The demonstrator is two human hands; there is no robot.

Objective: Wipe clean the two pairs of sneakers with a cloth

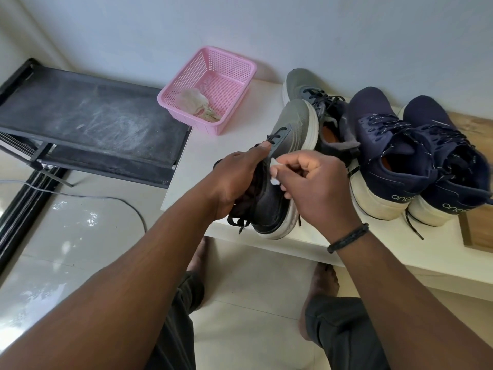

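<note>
Grey sneaker (282, 166) gripped sideways in left hand (234, 180); right hand (312, 188) pinches small white cloth (274, 172) against it.

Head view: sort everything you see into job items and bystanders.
Job:
- grey sneaker held in left hand
- white cloth pinched in right hand
- second grey sneaker
- two navy sneakers

Bystanders:
- pink basket with a crumpled rag
- black shoe rack

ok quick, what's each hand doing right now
Left hand: grips the grey sneaker.
Right hand: pinches a small white cloth against that sneaker.
</note>
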